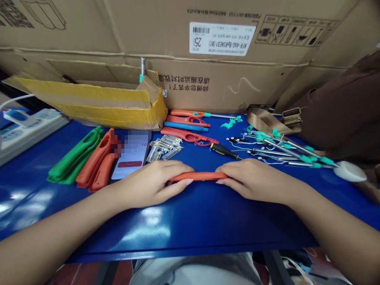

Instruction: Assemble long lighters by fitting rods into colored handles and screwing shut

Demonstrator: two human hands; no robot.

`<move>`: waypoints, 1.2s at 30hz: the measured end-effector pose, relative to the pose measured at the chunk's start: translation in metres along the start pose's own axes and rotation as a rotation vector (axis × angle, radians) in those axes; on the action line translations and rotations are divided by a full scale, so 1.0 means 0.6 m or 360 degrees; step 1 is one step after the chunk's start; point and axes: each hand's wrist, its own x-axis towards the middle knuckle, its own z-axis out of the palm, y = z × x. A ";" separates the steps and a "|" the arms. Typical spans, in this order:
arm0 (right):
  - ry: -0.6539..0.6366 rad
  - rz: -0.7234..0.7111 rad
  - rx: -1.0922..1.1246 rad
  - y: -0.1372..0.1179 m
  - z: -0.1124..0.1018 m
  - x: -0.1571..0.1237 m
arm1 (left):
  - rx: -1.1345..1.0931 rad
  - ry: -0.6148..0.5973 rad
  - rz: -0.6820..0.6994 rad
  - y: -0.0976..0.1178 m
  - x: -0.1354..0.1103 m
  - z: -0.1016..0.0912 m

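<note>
Both hands grip an orange lighter casing [204,176], held level just above the blue table. My left hand [157,180] pinches its left end between thumb and fingers. At the right end, my right hand [252,180] pinches it the same way. Beyond the hands lies a black and yellow screwdriver [224,151]. Clear fuel tanks [166,147] are heaped behind my left hand. Several metal lighter tubes [285,149] with green tips and white wires lie behind my right hand. Red casings [190,135] and a blue casing [187,126] rest farther back.
Green casings [77,156] and more orange casings [99,164] lie at left, beside a phone [130,154]. A yellow-taped box [103,103] and a large cardboard carton [133,31] stand behind. A power strip [32,126] sits far left; a white mouse-like object [350,171], right.
</note>
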 end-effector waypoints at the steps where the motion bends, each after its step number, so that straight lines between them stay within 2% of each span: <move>1: 0.0023 0.0001 -0.0013 0.001 0.003 0.002 | 0.0000 -0.0050 -0.0033 0.000 0.001 0.000; 4: 0.0149 -0.0031 -0.0097 0.006 0.010 0.005 | 0.0009 -0.0159 -0.0129 0.000 0.003 0.001; 10: 0.0266 -0.0102 -0.0105 0.010 0.000 0.003 | 0.0227 -0.0131 -0.0177 -0.003 0.002 0.005; 12: 0.0434 -0.0038 -0.0084 0.012 -0.001 0.005 | 0.0305 -0.0123 -0.0178 -0.004 0.000 0.009; 16: 0.0780 0.0255 -0.0153 0.031 0.011 0.016 | 0.0314 -0.0125 -0.0194 0.001 0.000 0.016; 21: 0.0692 0.0310 -0.0187 0.068 0.030 0.029 | 0.0266 -0.0104 -0.0231 0.005 0.000 0.011; 25: 0.0716 0.0306 -0.0128 0.073 0.032 0.029 | 0.0252 -0.0117 -0.0252 0.005 -0.002 0.005; 29: 0.1042 0.0229 -0.0039 0.058 0.021 0.025 | 0.0204 -0.0113 -0.0248 0.005 -0.003 0.005; 32: 0.1322 0.0303 0.0094 0.045 0.017 0.022 | 0.0139 -0.0086 -0.0233 0.007 -0.003 0.006; 36: 0.1667 0.0266 0.0685 0.030 0.015 0.022 | 0.0072 -0.0046 -0.0212 0.011 -0.001 0.006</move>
